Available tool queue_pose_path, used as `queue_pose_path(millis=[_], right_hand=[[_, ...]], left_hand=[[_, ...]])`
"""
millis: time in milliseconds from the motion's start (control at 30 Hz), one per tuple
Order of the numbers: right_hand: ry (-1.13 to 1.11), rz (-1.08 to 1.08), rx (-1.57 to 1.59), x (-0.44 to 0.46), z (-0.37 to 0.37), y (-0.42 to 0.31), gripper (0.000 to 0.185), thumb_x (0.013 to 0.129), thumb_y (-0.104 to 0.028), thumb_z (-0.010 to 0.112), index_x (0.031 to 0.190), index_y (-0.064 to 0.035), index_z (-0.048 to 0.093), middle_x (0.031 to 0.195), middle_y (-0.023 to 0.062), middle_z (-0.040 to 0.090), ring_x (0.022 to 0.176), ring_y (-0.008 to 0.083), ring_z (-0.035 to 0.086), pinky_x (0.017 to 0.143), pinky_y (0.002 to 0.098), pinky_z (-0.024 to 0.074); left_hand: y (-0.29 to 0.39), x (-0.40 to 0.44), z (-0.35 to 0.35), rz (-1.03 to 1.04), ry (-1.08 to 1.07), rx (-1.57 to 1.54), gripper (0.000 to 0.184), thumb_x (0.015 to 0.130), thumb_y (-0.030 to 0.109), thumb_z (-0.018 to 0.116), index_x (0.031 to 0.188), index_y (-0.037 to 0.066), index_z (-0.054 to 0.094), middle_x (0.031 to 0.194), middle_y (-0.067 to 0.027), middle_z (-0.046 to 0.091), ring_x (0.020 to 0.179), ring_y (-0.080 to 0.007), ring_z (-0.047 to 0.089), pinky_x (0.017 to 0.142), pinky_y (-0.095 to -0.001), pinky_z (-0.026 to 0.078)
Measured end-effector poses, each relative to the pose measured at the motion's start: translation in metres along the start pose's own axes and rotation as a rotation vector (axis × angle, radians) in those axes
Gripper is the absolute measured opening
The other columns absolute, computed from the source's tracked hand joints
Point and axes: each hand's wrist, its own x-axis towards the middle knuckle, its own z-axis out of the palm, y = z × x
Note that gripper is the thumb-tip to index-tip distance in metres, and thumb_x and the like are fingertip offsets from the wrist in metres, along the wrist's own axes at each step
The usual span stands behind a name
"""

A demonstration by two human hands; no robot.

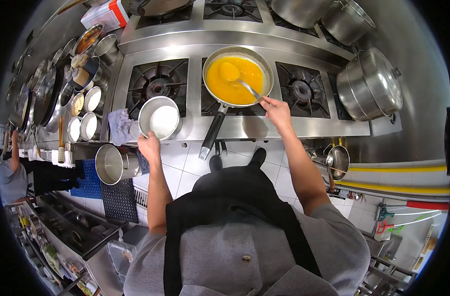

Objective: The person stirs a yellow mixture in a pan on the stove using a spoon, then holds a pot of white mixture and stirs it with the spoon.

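Observation:
My right hand (278, 112) grips the handle of a ladle (250, 90), whose bowl rests in bright orange-yellow liquid (227, 74). A frying pan (268, 74) contains that liquid, and its black handle (214, 129) points toward me over the stove's front edge. To the left of the pan, my left hand (149, 148) is closed on the near rim of a round metal container (145, 117). White contents (163, 120) lie inside this container, which is tilted toward the pan at the front of the left burner.
A grey cloth (120, 126) lies left of the container. Burners flank the pan, and a large lidded pot (370, 85) stands at the right. Tubs of white ingredients (92, 99) and squeeze bottles (81, 76) crowd the left counter. Another person (13, 172) works at far left.

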Motion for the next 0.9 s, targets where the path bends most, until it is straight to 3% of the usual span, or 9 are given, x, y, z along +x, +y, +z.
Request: queue_pose_path(millis=[167, 267, 367, 533, 700, 833, 900], right_hand=[[0.028, -0.054, -0.077, 0.0, -0.017, -0.009, 0.037, 0.093, -0.031, 0.078, 0.127, -0.0154, 0.079, 0.079, 0.0059, 0.075, 0.06, 0.0107, 0.063, 0.066, 0.0307, 0.0537], [0.048, -0.078, -0.124, -0.001, -0.031, -0.017, 0.037, 0.094, -0.036, 0.077, 0.128, -0.021, 0.079, 0.089, 0.0085, 0.079, 0.071, 0.0163, 0.072, 0.074, 0.0334, 0.0565], [0.102, -0.08, -0.279, -0.005, -0.045, -0.025, 0.037, 0.095, -0.044, 0.072, 0.131, -0.0326, 0.076, 0.112, 0.0098, 0.08, 0.108, 0.0319, 0.075, 0.093, 0.0419, 0.0565], [0.261, -0.232, -0.551, -0.015, -0.063, -0.031, 0.038, 0.096, -0.042, 0.071, 0.134, -0.0357, 0.074, 0.108, 0.0109, 0.08, 0.1, 0.0359, 0.075, 0.089, 0.046, 0.0581], [0.336, -0.372, -0.99, -0.019, -0.074, -0.024, 0.038, 0.098, -0.036, 0.067, 0.135, -0.0302, 0.073, 0.098, 0.0141, 0.077, 0.087, 0.0393, 0.075, 0.08, 0.0526, 0.0586], [0.273, -0.352, -1.008, -0.037, -0.071, -0.026, 0.039, 0.099, -0.034, 0.067, 0.136, -0.0254, 0.072, 0.101, 0.0163, 0.078, 0.09, 0.0408, 0.076, 0.083, 0.0532, 0.0589], [0.162, -0.197, -0.883, -0.042, -0.064, -0.027, 0.039, 0.098, -0.034, 0.068, 0.135, -0.0222, 0.074, 0.105, 0.018, 0.078, 0.095, 0.0405, 0.076, 0.086, 0.0518, 0.059]], left_hand=[[-0.008, 0.007, 0.005, -0.015, -0.009, 0.026, 0.042, 0.092, 0.028, 0.061, 0.114, -0.005, 0.075, 0.105, -0.0321, 0.075, 0.101, -0.0471, 0.073, 0.093, -0.0512, 0.053], [-0.01, 0.008, 0.007, -0.018, -0.006, 0.016, 0.042, 0.092, 0.028, 0.061, 0.114, -0.005, 0.075, 0.105, -0.0319, 0.075, 0.102, -0.0472, 0.073, 0.094, -0.0514, 0.053], [-0.012, 0.01, 0.006, -0.018, -0.007, 0.015, 0.042, 0.092, 0.029, 0.062, 0.113, -0.005, 0.076, 0.105, -0.0319, 0.075, 0.103, -0.0475, 0.072, 0.094, -0.0517, 0.053], [-0.019, 0.014, 0.01, -0.022, -0.009, 0.035, 0.042, 0.092, 0.029, 0.062, 0.112, -0.005, 0.076, 0.105, -0.032, 0.075, 0.102, -0.0481, 0.072, 0.094, -0.0527, 0.053], [-0.008, 0.007, 0.004, -0.023, -0.022, 0.039, 0.043, 0.092, 0.029, 0.062, 0.115, -0.004, 0.076, 0.107, -0.0314, 0.075, 0.103, -0.0477, 0.072, 0.094, -0.0519, 0.053], [-0.009, 0.008, 0.005, -0.022, -0.021, 0.027, 0.043, 0.091, 0.029, 0.062, 0.116, -0.003, 0.076, 0.108, -0.0305, 0.076, 0.103, -0.0469, 0.073, 0.095, -0.0506, 0.053], [-0.01, 0.009, 0.007, -0.02, -0.015, 0.027, 0.043, 0.091, 0.029, 0.062, 0.116, -0.003, 0.076, 0.108, -0.0305, 0.076, 0.104, -0.0469, 0.073, 0.095, -0.0506, 0.053]])
